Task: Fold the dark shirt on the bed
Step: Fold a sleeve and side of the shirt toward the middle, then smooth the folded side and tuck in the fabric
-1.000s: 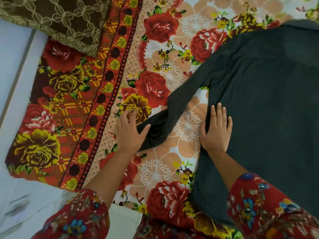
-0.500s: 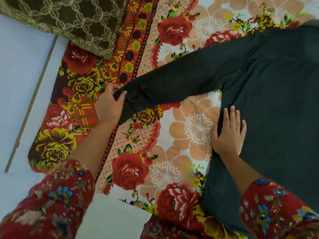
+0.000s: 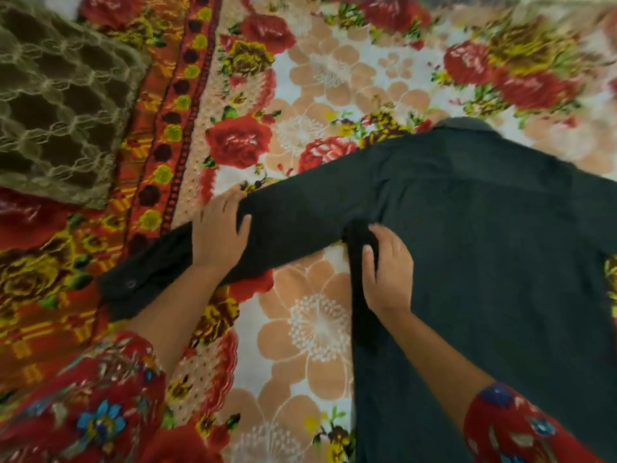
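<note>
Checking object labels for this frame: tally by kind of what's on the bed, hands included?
Dark shirt: 1
Brown patterned pillow: 1
Floral bedspread: 1
Hands: 2, the left hand on the shirt's sleeve and the right hand at the side edge of the shirt's body
Total: 5

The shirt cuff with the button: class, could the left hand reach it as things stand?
Probably yes. The left hand lies on the sleeve just up from the cuff, which lies uncovered on the bedspread.
</note>
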